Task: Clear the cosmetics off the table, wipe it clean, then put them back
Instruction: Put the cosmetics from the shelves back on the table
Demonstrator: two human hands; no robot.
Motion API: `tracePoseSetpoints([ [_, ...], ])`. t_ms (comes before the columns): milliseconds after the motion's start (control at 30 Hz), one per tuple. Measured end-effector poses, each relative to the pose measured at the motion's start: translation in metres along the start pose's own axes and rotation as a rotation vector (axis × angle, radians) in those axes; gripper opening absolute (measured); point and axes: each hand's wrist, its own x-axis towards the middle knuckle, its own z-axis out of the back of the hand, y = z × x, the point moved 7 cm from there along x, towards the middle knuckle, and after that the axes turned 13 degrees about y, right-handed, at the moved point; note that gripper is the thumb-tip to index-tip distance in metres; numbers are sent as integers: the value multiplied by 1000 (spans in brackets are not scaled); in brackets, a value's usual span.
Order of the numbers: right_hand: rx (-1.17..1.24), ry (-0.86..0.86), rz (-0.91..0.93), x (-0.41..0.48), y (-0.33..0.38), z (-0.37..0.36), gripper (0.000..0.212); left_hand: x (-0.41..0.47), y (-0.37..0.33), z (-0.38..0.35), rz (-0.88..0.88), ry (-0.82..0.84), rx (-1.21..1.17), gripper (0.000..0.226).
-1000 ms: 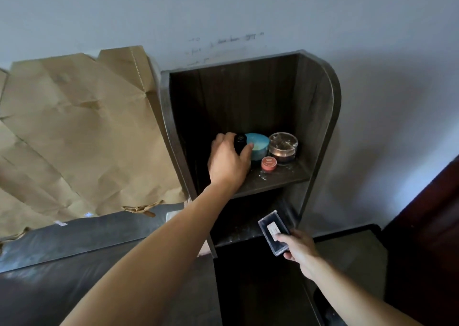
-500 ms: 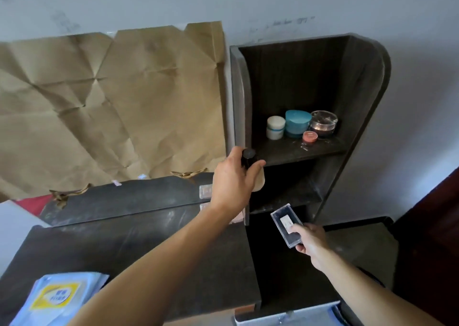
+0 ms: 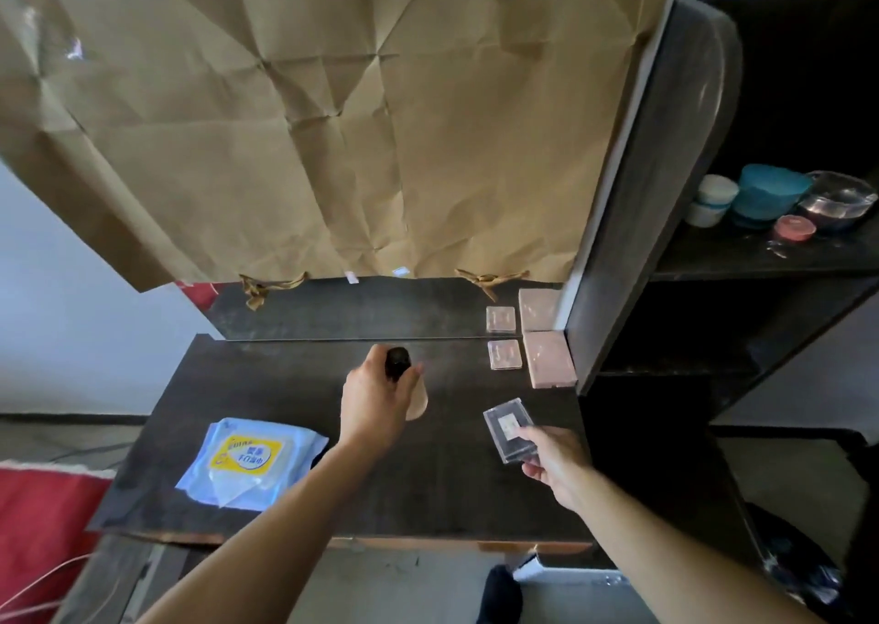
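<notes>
Left hand is off the shelf since 1 s ago and now over mid-bench. Its fingers are wrapped round the bottle: black cap, rounded beige body. Can't tell if the bottle touches the bench. Right hand pinches a flat clear rectangular case, same grip as before, above the bench's right side. Bench is dark matte wood-grain. Soft blue wipes pack lies front-left. Two square pink compacts sit back-right against the shelf wall. White jar, teal jar, clear-lidded jar and pink pot stay on the shelf.
</notes>
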Motion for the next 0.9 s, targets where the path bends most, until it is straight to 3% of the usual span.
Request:
tracePoseSetpoints([
  [200,62,43,-39,79,23,-48,20,38,56,-12,96,48,27,25],
  [367,58,-37,-34,131,44,-63,19,75,81,-29,124,139,39,22],
  [467,-157,-141,-38,145,53,-60,27,98,89,-38,119,163,41,21],
  [567,-557,-215,-4,153,68,-57,46,119,92,-48,119,210,26,17],
  [633,-730,-248,30,150,81,-58,40,132,92,-58,109,247,12,14],
  [900,-874,-275,129,153,88,-58,32,179,93,-93,109,344,36,13],
])
